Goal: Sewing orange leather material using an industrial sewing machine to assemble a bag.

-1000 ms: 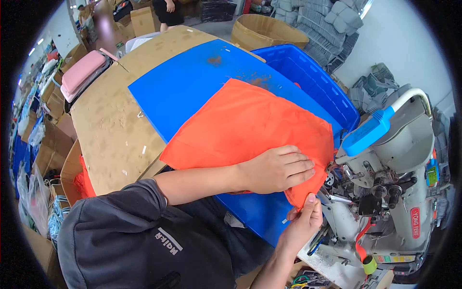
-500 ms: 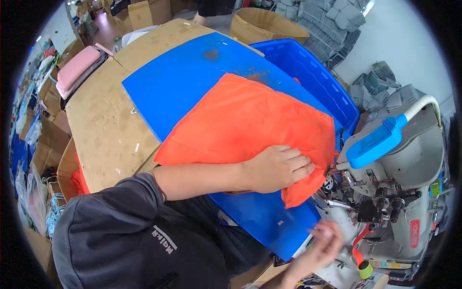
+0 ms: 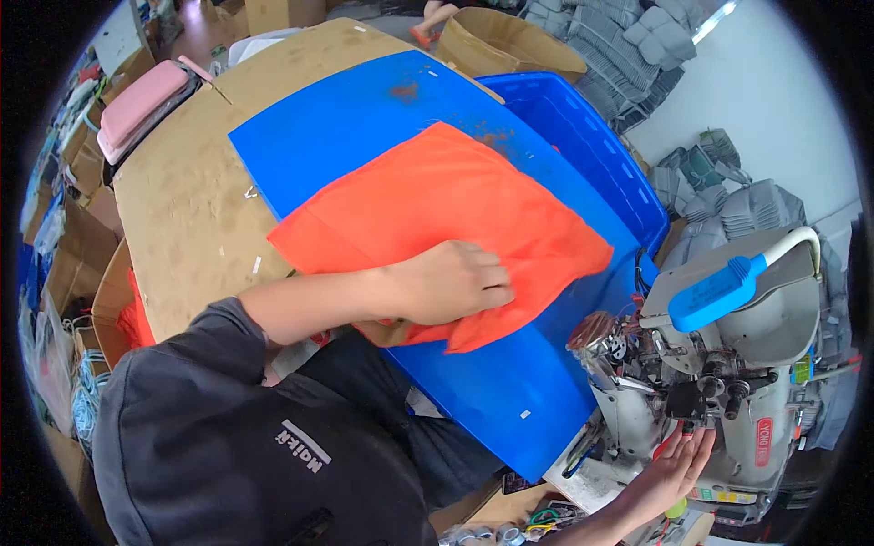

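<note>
Orange fabric (image 3: 428,191) lies over a blue board (image 3: 282,146). My left hand (image 3: 448,284) rests on it with curled fingers, gripping its near part. My right hand (image 3: 675,469) is away from the fabric at the grey sewing machine (image 3: 760,332), fingers extended and touching the lower front beside a red strap (image 3: 661,448), which they partly hide. A blue lamp-like device (image 3: 715,296) on a white bent neck hangs over the machine.
A cardboard-covered table (image 3: 168,237) holds a pink case (image 3: 137,100). A blue crate (image 3: 628,182) stands beyond the board, with a large cardboard container (image 3: 510,59) and grey stacked pieces (image 3: 610,64) behind. Another person's leg (image 3: 437,20) shows at the top.
My left hand and the fabric have moved left, away from the machine, exposing more blue board. My right hand has let go of the fabric corner and moved down-right to the machine.
</note>
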The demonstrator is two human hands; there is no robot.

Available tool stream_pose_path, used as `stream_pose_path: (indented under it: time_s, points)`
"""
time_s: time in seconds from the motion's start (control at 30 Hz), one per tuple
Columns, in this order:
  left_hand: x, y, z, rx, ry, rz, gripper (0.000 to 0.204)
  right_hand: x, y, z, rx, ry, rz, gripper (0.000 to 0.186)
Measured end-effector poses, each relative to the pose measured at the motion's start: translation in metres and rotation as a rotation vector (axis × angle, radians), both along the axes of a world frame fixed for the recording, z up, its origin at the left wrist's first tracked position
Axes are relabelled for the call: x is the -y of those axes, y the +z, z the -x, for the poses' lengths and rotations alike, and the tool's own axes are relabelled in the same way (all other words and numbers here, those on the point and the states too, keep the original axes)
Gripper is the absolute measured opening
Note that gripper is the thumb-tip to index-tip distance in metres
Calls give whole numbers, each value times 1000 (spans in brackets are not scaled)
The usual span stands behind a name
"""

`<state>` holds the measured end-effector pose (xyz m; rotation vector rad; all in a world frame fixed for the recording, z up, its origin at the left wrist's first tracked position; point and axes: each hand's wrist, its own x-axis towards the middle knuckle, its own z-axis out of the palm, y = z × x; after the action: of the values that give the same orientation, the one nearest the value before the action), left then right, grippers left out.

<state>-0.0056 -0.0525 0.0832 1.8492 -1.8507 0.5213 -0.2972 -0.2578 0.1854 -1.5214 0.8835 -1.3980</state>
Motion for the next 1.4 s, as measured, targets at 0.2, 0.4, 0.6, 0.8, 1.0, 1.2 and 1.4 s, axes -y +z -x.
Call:
stream_pose_path:
  time_s: [0.2,0.4,0.6,0.8,1.0,1.2,1.4]
  points:
    - [-20,45,23,-109,-414,-325,41,-2,0,3,-25,11,-8,47]
    - [60,67,34,-1063,-324,-273,74,-25,-14,26,-353,-146,300,36]
    - [123,20,67,-1511,-344,-96,88,-56,-93,43,-1337,-260,300,40]
    - [111,44,86,-1759,-282,-209,98,-34,-145,61,-1465,-267,7,38]
    - [109,39,88,-1784,-102,-260,104,-62,-69,58,-1056,23,-86,25]
    - [77,42,120,-1027,-36,267,44,-73,-5,41,-755,54,-48,16]
    - [90,54,131,-414,54,-54,30,-73,17,11,-918,17,293,19]
